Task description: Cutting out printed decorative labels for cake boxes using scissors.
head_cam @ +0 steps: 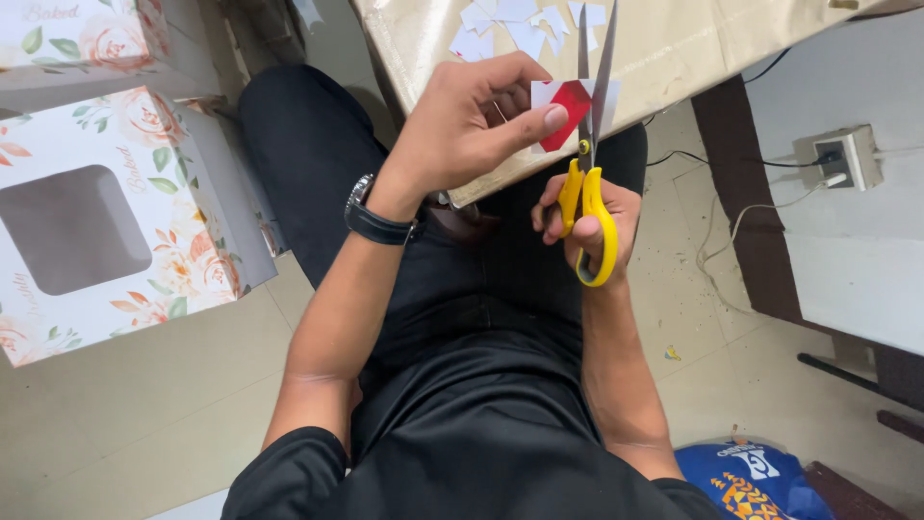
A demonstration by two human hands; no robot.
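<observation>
Left hand [472,125] pinches a small white card with a red shape [570,114] between thumb and fingers, held up over the near edge of the tan-covered table [674,48] so the blades can reach it. Right hand [587,217] is closed through the loops of yellow-handled scissors [589,183], blades nearly shut against the card's right edge. Fingers hide the card's left part; white paper scraps [520,24] lie further back, a floral windowed box [106,221] sits left.

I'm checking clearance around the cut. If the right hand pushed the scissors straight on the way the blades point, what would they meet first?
The right hand points the yellow-handled scissors up the picture. First in line is the red-and-white paper held by the left hand, then likely the table with paper scraps; depth is unclear.
</observation>
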